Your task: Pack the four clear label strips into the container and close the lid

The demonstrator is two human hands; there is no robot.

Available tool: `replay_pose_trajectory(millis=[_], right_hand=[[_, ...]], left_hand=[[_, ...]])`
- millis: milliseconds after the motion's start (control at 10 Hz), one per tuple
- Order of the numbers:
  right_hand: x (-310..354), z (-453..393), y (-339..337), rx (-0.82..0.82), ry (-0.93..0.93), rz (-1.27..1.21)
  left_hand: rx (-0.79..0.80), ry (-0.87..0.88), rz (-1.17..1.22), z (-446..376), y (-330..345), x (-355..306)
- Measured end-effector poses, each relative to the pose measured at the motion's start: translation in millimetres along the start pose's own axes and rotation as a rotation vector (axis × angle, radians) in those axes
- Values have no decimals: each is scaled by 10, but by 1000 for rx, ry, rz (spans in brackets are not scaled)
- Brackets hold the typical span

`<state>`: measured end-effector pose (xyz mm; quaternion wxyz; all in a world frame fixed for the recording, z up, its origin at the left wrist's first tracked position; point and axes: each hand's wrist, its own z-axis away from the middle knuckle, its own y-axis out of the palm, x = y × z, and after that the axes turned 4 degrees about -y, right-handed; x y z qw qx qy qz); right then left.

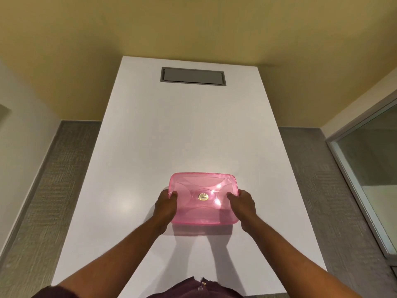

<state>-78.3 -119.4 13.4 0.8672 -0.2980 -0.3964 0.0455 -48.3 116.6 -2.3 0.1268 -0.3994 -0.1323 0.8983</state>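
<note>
Both my hands clasp the translucent pink container (204, 197) between them, lid on, left hand (166, 206) and right hand (243, 206) curled around its short sides, thumbs on top.

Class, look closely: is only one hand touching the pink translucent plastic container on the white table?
No, the left hand and right hand each grip a side of the pink translucent plastic container.

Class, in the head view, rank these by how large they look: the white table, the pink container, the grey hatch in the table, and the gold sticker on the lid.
1. white table
2. pink container
3. grey hatch, though it lies farther off, so it may really be larger
4. gold sticker
</note>
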Motion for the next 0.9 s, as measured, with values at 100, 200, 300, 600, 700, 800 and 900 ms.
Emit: replay_pose_trajectory(millis=[100,200,300,600,700,800,900], right_hand=[[232,-220,-23,2,-4,-30],[437,-420,-8,19,-4,-52],[588,-584,31,43,-5,-52],[701,-776,168,47,-5,-34],[700,-786,161,48,-16,-23],[710,-783,161,62,-31,11],[720,-743,167,16,-129,129]], left_hand=[[-9,26,-1,-212,9,-262],[-17,31,14,-424,8,-476],[-14,16,17,-607,-16,-608],[-16,-33,14,-840,-25,-646],[-19,-26,-4,-797,-29,-651],[-22,0,-67,-802,-7,-614],[-86,44,-196,-762,0,-627]])
